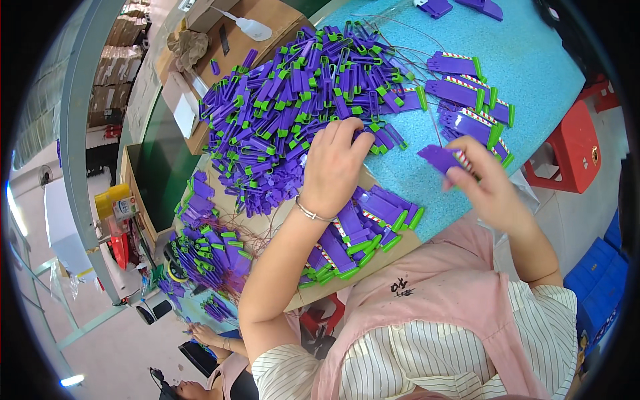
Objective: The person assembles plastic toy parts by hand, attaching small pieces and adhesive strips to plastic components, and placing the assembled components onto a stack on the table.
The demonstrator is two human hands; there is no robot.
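Observation:
A large heap of purple plastic pieces with green ends point(287, 87) covers the middle of the work surface. My left hand point(337, 160) reaches onto its near right edge with fingers curled down. What lies under those fingertips is hidden. My right hand point(487, 183), farther right, pinches a flat purple plastic piece point(440, 159) with a red-and-white striped strip along it. To the far side of that hand, several similar purple pieces with striped strips and green ends point(460, 90) lie overlapping on the blue tabletop point(413, 190).
More striped purple pieces point(363, 227) lie in rows below my left hand, on a brown board point(313, 295). Thin reddish wires point(253, 230) tangle beside the heap. A white squeeze bottle point(253, 28) lies at the back left. A red stool point(567, 150) stands right; another person's hand point(203, 333) works lower left.

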